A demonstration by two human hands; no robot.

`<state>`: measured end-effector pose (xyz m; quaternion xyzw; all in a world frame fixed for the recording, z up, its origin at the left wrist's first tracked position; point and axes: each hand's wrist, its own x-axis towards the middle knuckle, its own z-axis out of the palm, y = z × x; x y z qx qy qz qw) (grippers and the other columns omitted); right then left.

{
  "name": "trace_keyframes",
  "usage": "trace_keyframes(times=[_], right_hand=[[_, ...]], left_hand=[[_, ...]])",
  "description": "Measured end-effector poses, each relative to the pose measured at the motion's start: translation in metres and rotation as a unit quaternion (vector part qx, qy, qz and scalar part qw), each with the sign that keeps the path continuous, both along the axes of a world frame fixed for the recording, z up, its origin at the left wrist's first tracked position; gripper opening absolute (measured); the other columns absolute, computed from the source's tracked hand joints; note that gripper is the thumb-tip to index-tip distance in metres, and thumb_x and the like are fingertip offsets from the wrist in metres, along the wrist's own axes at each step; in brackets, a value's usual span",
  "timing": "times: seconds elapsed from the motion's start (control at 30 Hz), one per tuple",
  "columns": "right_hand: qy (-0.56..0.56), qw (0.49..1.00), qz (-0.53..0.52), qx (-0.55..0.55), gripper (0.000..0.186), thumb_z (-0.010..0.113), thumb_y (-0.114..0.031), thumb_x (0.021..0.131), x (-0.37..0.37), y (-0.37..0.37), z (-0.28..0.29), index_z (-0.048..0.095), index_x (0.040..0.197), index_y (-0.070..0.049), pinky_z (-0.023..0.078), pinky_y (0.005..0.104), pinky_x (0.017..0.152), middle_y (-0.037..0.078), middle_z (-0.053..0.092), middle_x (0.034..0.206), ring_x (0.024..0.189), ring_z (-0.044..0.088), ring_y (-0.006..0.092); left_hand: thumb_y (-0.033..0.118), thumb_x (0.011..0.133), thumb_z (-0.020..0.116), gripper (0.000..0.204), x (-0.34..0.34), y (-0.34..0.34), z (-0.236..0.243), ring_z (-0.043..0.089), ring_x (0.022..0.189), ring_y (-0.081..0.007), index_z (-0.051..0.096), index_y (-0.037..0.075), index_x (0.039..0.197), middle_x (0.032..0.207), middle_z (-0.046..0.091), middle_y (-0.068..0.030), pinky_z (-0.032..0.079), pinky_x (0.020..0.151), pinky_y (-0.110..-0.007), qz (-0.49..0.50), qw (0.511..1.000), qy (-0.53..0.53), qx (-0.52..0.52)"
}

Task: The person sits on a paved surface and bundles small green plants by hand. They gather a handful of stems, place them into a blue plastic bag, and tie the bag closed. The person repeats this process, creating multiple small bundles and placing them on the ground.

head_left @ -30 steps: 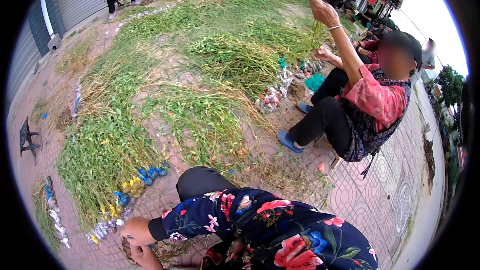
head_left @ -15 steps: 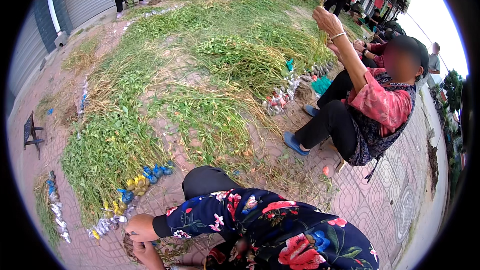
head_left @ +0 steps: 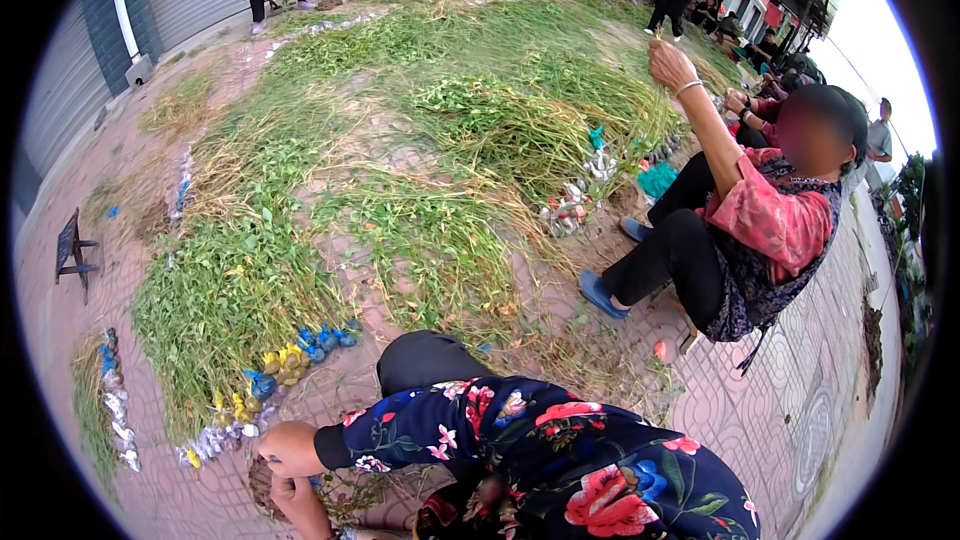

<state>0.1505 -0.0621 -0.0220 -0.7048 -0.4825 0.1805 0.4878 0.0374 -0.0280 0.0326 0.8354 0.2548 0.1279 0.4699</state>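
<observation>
At the lower left my right hand (head_left: 291, 448), reaching out of a dark floral sleeve (head_left: 420, 430), is closed with its fingers bent down. Right below it is my left hand (head_left: 290, 490), its fingers curled close against the right. What they hold between them is hidden. A brown soil clump (head_left: 262, 488) lies beside the hands. Just beyond them stretches a row of leafy green plant bundles (head_left: 230, 310), their root ends wrapped in small white bags (head_left: 222, 437), yellow bags (head_left: 290, 364) and blue bags (head_left: 325, 342). Loose stems (head_left: 355, 495) lie next to my left wrist.
To the right a person in a red top (head_left: 770, 220) sits with one arm raised. More plant bundles (head_left: 500, 120) spread over the paving (head_left: 600, 430). A small dark stool (head_left: 75, 250) stands at far left; a short bagged row (head_left: 115, 405) lies nearer. Several people sit farther back.
The whole view has shifted slightly, so things sit a little lower and to the right. My hands stay together in nearly the same pose. The neighbour's arm is still raised.
</observation>
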Motion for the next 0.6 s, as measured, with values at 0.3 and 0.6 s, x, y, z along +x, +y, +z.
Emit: trace_keyframes(times=[0.3, 0.6], right_hand=[[-0.015, 0.999, 0.023, 0.046, 0.024, 0.057, -0.028, 0.066, 0.005, -0.007, 0.005, 0.052, 0.072, -0.006, 0.040, 0.0439, 0.056, 0.013, 0.053, 0.067, 0.067, 0.053, 0.0340], [-0.015, 0.991, 0.080, 0.104, 0.021, 0.059, -0.029, 0.064, 0.005, -0.004, 0.005, 0.057, 0.069, -0.008, 0.041, 0.0418, 0.056, 0.009, 0.056, 0.069, 0.067, 0.055, 0.0306]], left_hand=[[0.004, 0.083, 0.050, 0.010, -0.002, 0.016, -0.039, 0.046, 0.064, -0.0051, 0.053, -0.004, 0.078, 0.068, 0.055, -0.0018, 0.038, 0.056, -0.022, 0.032, 0.993, -0.067, -0.093], [0.011, 0.081, 0.053, 0.021, -0.003, 0.009, 0.000, 0.054, 0.080, -0.0214, 0.058, -0.003, 0.095, 0.086, 0.061, -0.0145, 0.042, 0.072, -0.034, 0.001, 0.993, 0.041, -0.109]])
